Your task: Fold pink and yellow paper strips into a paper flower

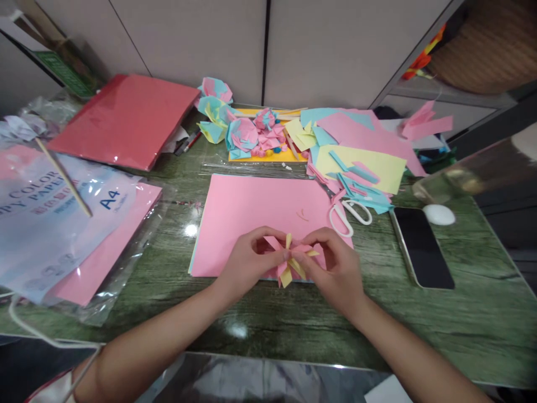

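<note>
Pink-and-yellow paper cluster (286, 277) is looking light, easily creased; left hand (250, 254) and right hand (340, 270) are pinching its centre, likely the safest hold.

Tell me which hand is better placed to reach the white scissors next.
Likely the right hand: the white scissors lie just beyond it. The left hand is farther off. Both hold the folded paper, so the right would first let go.
</note>
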